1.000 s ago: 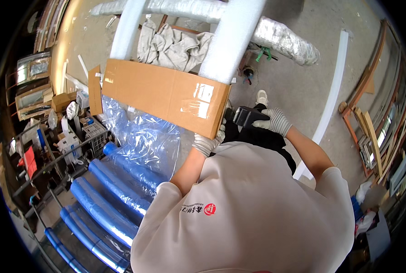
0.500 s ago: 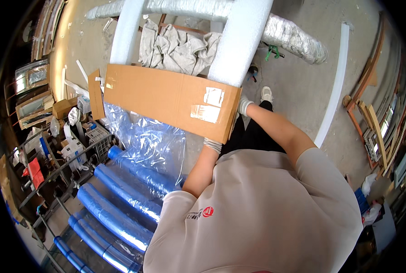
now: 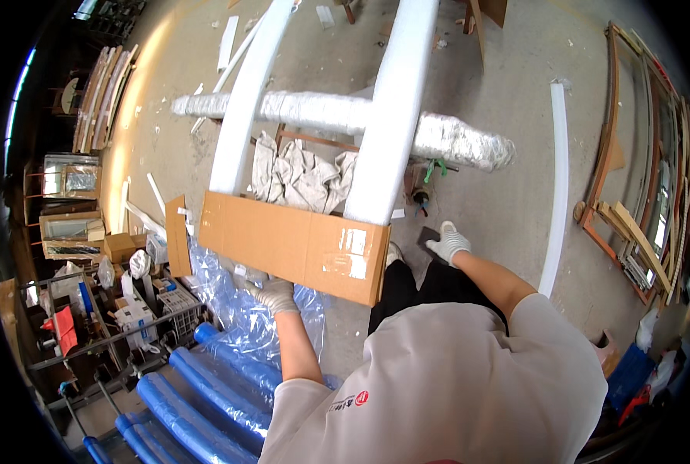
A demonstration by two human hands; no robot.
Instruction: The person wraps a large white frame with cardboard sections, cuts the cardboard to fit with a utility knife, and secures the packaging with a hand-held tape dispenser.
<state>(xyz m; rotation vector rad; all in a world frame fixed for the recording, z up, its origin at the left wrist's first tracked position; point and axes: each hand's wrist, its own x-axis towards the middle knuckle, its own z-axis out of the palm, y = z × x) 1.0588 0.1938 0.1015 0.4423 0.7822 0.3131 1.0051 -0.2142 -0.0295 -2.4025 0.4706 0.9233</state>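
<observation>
A brown cardboard piece (image 3: 283, 246) caps the near ends of two white foam-wrapped bars (image 3: 395, 124), with strips of clear tape at its right side. My left hand (image 3: 274, 294), in a pale knit glove, is just below the cardboard's lower edge, over the clear plastic film. Its fingers are stretched out to the left, blurred and partly hard to make out. To the right of the cardboard, apart from it, my gloved right hand (image 3: 451, 243) grips a dark flat piece (image 3: 428, 240) whose kind I cannot tell.
A silver film-wrapped roll (image 3: 314, 112) lies crosswise by the bars, near a crumpled grey cloth (image 3: 302, 174). Blue film rolls (image 3: 198, 406) and a cluttered metal cart (image 3: 120, 340) stand at left. A long white strip (image 3: 555, 193) lies on the right floor, by leaning frames (image 3: 604, 170).
My left hand has moved left along the cardboard's lower edge. My right hand has come away from its right end, now with the dark piece showing. The view has shifted too.
</observation>
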